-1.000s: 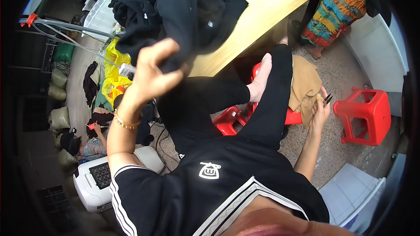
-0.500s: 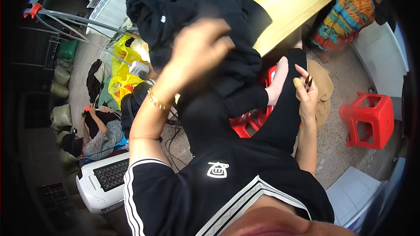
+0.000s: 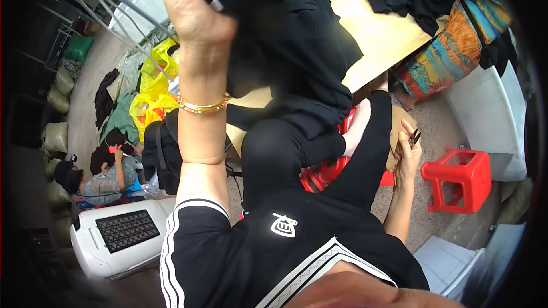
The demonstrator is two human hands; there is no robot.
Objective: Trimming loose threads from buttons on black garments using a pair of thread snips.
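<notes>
Two hands busy: left hand (image 3: 197, 8) now lifted higher, clamped on black garment (image 3: 297, 40); right hand (image 3: 406, 151) grips small snips (image 3: 415, 136), low right.

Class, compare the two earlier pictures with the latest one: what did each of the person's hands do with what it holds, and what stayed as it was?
The left hand rose from above the lap to the top of the picture, lifting the black garment it grips. The right hand came up from beside the leg and holds small snips by the knee. The red stool and wooden table stayed put.
</notes>
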